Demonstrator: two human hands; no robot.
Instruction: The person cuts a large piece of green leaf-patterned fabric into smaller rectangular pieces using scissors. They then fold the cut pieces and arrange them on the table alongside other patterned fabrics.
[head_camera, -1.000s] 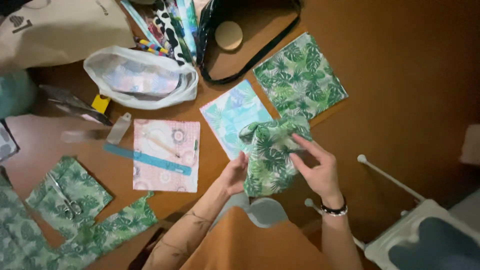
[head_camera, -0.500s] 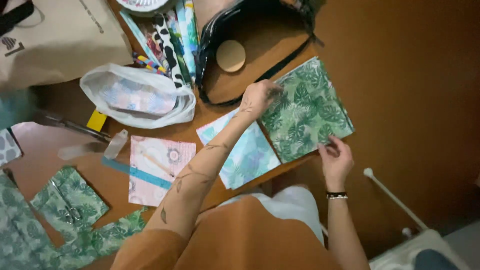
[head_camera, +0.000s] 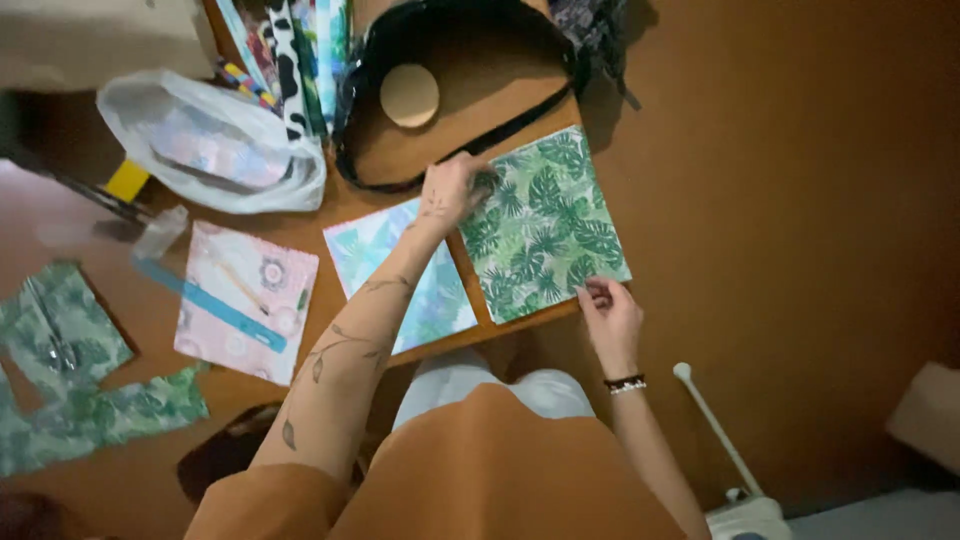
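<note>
Green leaf-printed fabric (head_camera: 545, 225), a square piece, lies flat at the near right corner of the brown desk (head_camera: 400, 215), and both hands are on it. The left hand (head_camera: 452, 188) reaches across to the far left corner of the square, its fingers curled down on the cloth; whether they pinch the edge or only press it I cannot tell. The right hand (head_camera: 608, 310) sits at the near right corner, where the cloth meets the desk edge, fingertips closed in a narrow pinch on that corner. A dark beaded bracelet (head_camera: 626, 383) circles the right wrist.

Just beside the green square on its left lies a pale blue leaf-printed sheet (head_camera: 395, 260), partly covered by the left forearm. Further left is a pink patterned sheet (head_camera: 245, 300) with a blue ruler (head_camera: 215, 300) slanted across it. Beyond the hands, a black bag (head_camera: 460, 90) stands open with a round wooden disc (head_camera: 409, 95) inside. A white plastic bag (head_camera: 215, 145) lies to the far left, and green fabric scraps (head_camera: 90, 410) are well apart at the left edge, with scissors (head_camera: 50, 335) on one of them.
</note>
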